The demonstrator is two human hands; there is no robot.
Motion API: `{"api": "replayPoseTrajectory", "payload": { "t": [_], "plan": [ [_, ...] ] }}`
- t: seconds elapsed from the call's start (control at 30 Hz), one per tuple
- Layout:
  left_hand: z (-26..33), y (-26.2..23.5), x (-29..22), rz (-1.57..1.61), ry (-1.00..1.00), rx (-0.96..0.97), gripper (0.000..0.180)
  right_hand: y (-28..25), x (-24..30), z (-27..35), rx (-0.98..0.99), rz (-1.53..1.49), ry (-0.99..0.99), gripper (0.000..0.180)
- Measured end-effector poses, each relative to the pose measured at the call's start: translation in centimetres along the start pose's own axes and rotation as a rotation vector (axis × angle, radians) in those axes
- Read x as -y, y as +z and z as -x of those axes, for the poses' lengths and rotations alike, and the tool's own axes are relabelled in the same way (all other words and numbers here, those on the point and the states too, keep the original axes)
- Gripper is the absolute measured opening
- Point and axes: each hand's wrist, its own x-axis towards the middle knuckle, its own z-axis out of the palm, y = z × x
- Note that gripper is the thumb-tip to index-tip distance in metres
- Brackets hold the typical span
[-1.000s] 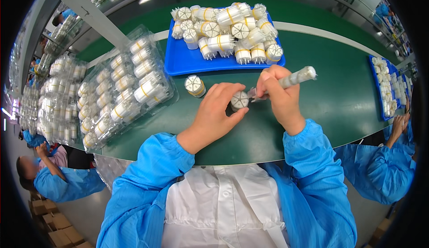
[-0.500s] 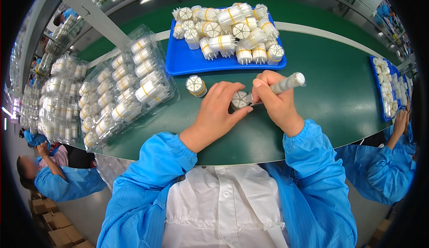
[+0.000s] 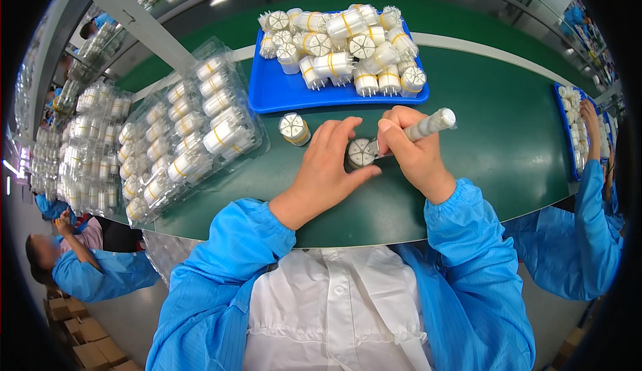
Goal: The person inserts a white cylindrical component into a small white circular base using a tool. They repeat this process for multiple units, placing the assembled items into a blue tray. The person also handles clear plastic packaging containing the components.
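Note:
A white cylindrical part [image 3: 362,152] stands on the green table, its round, spoke-divided end facing up. My left hand [image 3: 319,169] is open beside it, thumb and fingers spread around its left side with a gap. In my right hand [image 3: 418,160] is a hand tool [image 3: 431,124] with a thick, pale, wrapped handle. Its thin metal tip reaches the right edge of the part's top; the exact contact is too small to tell. Another upright cylinder [image 3: 293,127], with a yellow band, stands just beyond my left hand.
Ahead lies a blue tray [image 3: 321,103] heaped with banded white cylinders. Clear plastic trays [image 3: 259,149] of similar parts are stacked at left. On the right, a co-worker's hand [image 3: 591,118] reaches over another blue tray [image 3: 573,159]. The table's front edge curves before me.
My left fingers have loosened and spread away from the cylinder. My right hand and the tool stay nearly still. The co-worker at right has reached an arm over their tray.

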Motion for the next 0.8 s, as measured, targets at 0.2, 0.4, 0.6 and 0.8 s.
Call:
{"api": "replayPoseTrajectory", "payload": {
  "t": [0.2, 0.4, 0.6, 0.8],
  "plan": [
    [0.4, 0.4, 0.6, 0.14, 0.047, -0.032, 0.072, -0.5, 0.9, -0.1, -0.068, -0.137, 0.007, 0.029],
    [0.1, 0.0, -0.2, 0.208, 0.043, 0.006, 0.072, -0.3, 0.1, 0.0, 0.009, -0.047, 0.05, 0.027],
    [0.3, -0.6, -0.6, -0.005, 0.086, -0.019, 0.065, -0.2, 0.1, -0.1, -0.024, -0.136, 0.079, 0.027],
    [4.0, -3.9, -1.7, -0.21, 0.011, -0.024, 0.062, -0.6, 0.8, 0.1, -0.126, -0.098, 0.061, 0.028]
  ]
}}
